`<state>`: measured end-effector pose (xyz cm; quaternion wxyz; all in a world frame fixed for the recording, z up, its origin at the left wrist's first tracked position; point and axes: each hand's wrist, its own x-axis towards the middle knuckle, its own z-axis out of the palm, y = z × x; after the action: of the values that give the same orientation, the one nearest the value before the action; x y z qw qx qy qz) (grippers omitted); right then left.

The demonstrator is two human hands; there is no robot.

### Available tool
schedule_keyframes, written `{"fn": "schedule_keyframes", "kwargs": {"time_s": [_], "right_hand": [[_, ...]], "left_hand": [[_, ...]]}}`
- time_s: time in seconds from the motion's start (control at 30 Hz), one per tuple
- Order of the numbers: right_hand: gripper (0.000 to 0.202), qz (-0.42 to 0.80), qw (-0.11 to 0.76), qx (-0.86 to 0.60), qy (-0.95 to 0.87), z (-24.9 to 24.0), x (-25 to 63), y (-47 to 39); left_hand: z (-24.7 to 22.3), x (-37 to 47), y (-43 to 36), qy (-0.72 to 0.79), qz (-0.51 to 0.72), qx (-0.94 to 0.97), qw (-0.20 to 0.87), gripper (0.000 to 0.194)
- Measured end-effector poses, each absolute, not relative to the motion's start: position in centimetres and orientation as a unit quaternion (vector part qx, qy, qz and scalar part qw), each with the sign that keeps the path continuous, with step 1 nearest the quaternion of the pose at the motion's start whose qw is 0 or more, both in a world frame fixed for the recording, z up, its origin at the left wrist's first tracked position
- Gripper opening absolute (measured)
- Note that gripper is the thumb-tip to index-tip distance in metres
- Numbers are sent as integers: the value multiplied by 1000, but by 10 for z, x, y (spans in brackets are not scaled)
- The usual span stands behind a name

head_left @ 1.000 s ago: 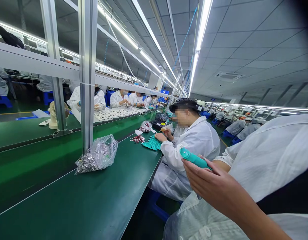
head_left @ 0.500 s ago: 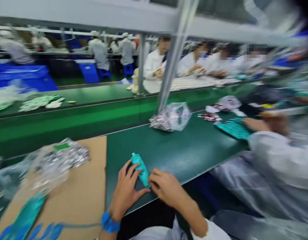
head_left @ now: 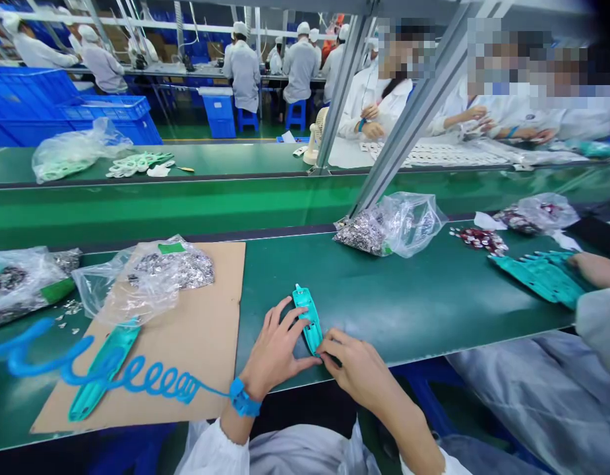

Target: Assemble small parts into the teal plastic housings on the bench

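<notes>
A small teal plastic shell (head_left: 308,319), long and narrow with rounded ends, lies on the green bench in front of me. My left hand (head_left: 277,343) holds it from the left, fingertips on its edge and thumb near its lower end. The fingers of my right hand (head_left: 348,361) are pinched together at that lower end; whatever is between them is hidden. On my left wrist is a blue band (head_left: 244,398) with a coiled blue cord (head_left: 156,382). The cord crosses another, longer teal plastic piece (head_left: 104,371) on the cardboard sheet.
Cardboard (head_left: 213,343) covers the bench at left, under a bag of small silvery parts (head_left: 186,267). Another such bag (head_left: 368,231) leans by the metal post (head_left: 408,119). At right, a co-worker's hand (head_left: 601,269) touches several teal pieces (head_left: 542,277) near reddish parts (head_left: 480,240).
My view has turned left and steadied, so the bench sits further right in the picture. Both hands stay at the teal shell, the right still pinching at its lower end.
</notes>
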<state>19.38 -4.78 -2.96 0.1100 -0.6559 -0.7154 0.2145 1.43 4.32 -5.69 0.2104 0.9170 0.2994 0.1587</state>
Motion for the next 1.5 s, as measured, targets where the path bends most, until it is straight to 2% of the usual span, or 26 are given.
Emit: {"fn": "schedule_keyframes", "kwargs": {"time_s": [0.5, 0.7, 0.83, 0.9, 1.03, 1.1, 1.17, 1.27, 1.37, 1.5], "right_hand": [[21, 235, 121, -671, -693, -26, 191, -43], [16, 239, 83, -685, -684, -20, 182, -39], [14, 247, 66, -656, -711, -28, 208, -34], [22, 244, 60, -630, -735, -34, 238, -27], [64, 228, 54, -568, -789, -48, 290, -10], [73, 224, 48, -515, -826, -54, 303, -6], [72, 206, 43, -498, -841, -61, 314, -7], [64, 134, 27, -575, -806, -73, 337, -14], [68, 65, -11, -656, -752, -88, 362, -20], [69, 36, -43, -662, -747, -100, 374, -22]], "left_hand": [[-57, 14, 42, 299, 164, 914, 220, 59], [-57, 14, 42, 300, 160, 913, 224, 60], [-58, 14, 43, 299, 164, 912, 228, 60], [-58, 14, 43, 298, 169, 910, 232, 59], [-58, 14, 43, 296, 175, 909, 236, 61], [-58, 14, 43, 294, 177, 909, 236, 60], [-57, 13, 43, 289, 182, 909, 237, 59], [-58, 13, 42, 284, 190, 909, 240, 58], [-59, 12, 42, 283, 192, 908, 242, 58], [-61, 12, 43, 280, 191, 909, 243, 60]]}}
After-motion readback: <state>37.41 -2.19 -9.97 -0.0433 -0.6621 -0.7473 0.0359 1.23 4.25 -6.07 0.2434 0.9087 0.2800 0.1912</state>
